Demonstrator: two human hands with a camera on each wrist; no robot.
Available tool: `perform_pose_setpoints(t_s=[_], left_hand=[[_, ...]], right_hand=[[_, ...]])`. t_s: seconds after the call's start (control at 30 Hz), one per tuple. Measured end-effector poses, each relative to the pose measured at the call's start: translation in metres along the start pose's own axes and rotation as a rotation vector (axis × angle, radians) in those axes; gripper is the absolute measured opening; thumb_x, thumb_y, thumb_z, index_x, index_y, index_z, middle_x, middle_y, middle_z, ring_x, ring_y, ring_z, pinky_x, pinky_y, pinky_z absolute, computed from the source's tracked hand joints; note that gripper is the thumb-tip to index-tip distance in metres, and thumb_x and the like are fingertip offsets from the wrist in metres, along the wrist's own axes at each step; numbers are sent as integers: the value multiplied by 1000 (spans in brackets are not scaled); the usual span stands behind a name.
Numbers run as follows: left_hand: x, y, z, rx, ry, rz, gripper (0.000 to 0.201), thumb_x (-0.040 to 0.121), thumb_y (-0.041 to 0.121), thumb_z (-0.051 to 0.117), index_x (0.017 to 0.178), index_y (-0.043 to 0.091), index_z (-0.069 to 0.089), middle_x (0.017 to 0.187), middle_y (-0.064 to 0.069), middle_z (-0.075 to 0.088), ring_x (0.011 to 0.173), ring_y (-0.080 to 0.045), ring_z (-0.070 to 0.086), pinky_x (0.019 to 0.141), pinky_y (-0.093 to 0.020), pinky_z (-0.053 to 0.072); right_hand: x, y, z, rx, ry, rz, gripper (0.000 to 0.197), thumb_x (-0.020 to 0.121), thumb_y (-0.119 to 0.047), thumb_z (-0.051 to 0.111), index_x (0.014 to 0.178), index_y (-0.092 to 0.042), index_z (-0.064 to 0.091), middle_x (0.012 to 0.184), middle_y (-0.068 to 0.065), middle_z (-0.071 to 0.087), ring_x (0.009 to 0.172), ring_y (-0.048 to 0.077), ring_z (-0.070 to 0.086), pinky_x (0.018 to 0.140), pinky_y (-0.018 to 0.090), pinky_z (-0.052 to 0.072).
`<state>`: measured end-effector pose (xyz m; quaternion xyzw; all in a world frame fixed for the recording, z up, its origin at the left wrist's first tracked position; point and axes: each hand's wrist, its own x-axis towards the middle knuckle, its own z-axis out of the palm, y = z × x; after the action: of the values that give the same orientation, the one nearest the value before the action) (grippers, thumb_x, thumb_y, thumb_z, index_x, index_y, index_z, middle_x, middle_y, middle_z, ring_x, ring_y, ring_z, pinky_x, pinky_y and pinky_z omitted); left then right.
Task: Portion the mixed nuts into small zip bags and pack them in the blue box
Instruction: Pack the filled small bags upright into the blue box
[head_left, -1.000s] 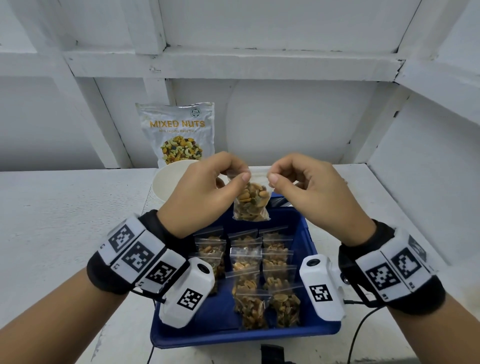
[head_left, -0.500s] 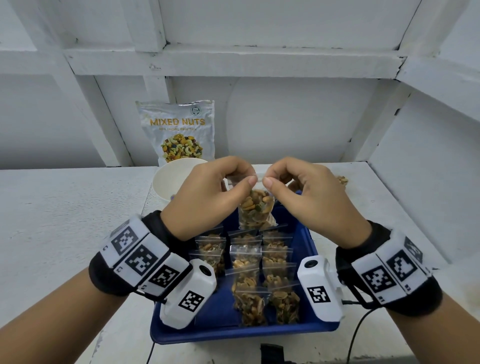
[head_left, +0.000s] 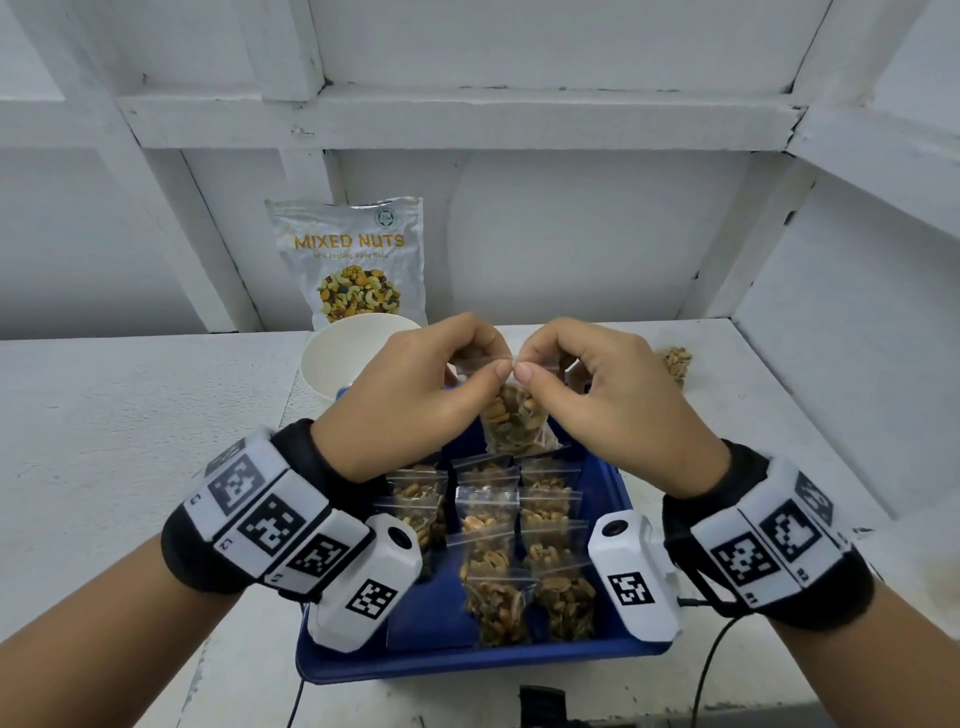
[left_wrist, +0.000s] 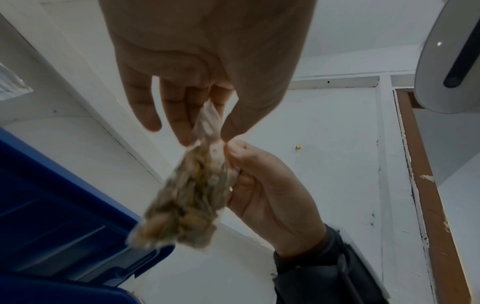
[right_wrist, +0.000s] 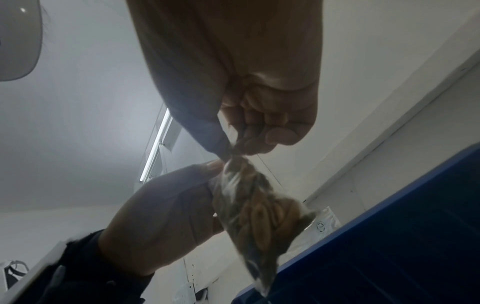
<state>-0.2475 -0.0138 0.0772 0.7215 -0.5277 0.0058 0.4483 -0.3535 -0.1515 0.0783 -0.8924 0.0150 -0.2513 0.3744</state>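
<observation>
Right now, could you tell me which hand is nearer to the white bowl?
Left. The left hand pinches the zip bag right in front of the white bowl, overlapping its rim in the head view; the right hand pinches the same bag farther right.

Head view looks forward and down over the blue box; both wrist views look upward, close, sharing the zip bag at frame centre.

Blue box front-left floor bare, open from above; filled bags block centre and right columns. Both hands sit over the box's back edge. White bowl touches the back-left corner, nut pouch upright behind it. Loose nut pile back right. Table left of box is free.
</observation>
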Motion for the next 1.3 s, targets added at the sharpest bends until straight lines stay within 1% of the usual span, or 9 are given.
perform_pose_setpoints(t_s=[0.23,0.37,0.47,0.67,0.73,0.93,1.03,1.2,1.3], left_hand=[[-6,-11,-24,98,-214,102,29,83,41,48,81,18,65,70,13,62,69,1,54,61,-5,37],[-20,-24,-35,126,-428,36,31,82,47,45,79,23,64,69,16,61,68,0,55,59,-5,37],[-30,-33,-36,182,-638,-55,23,85,45,49,83,27,64,71,23,57,73,4,55,63,-5,37],[-29,-43,-21,453,-1026,-158,15,94,24,51,101,20,64,90,12,64,74,1,52,68,-8,39],[-24,-46,-12,533,-1092,-166,19,94,26,50,104,19,64,99,5,66,80,-5,55,72,-16,43],[-16,-53,7,557,-1203,-204,22,93,26,52,109,19,65,105,4,66,79,-2,47,65,-11,35],[-13,-57,8,571,-1208,-221,22,93,24,52,110,17,65,107,2,66,81,-5,50,69,-14,38],[-12,-62,13,643,-1209,-246,24,92,19,50,111,15,64,108,-2,66,92,-17,60,75,-22,43],[-14,-64,17,717,-1267,-268,25,92,17,48,111,11,63,108,-7,65,90,-22,58,77,-26,44]], right_hand=[[1,3,-14,-38,-157,39,15,88,-24,59,101,-20,65,90,-11,64,86,3,57,71,6,41],[13,24,-39,-86,-43,136,19,92,-25,54,108,-21,64,95,-18,60,83,-5,56,71,2,41],[24,54,-50,-171,9,204,21,94,-21,51,112,-17,62,96,-9,60,85,-1,55,71,0,39],[48,152,-46,-396,-70,421,31,95,-17,49,122,-5,56,114,10,59,94,19,54,80,26,40],[53,180,-39,-451,-123,512,34,94,-14,48,127,-6,53,126,15,54,105,26,55,87,33,42],[64,224,-22,-622,-224,705,53,92,-3,45,142,-14,33,149,15,25,125,34,43,104,43,36],[67,234,-25,-675,-237,789,51,91,-5,49,140,-9,35,147,17,27,124,36,44,99,42,39],[70,240,-33,-706,-124,786,31,88,4,47,116,8,58,122,25,56,111,38,52,92,41,44],[69,238,-33,-690,-97,787,25,90,1,47,105,4,66,111,24,63,102,38,57,84,37,46]])
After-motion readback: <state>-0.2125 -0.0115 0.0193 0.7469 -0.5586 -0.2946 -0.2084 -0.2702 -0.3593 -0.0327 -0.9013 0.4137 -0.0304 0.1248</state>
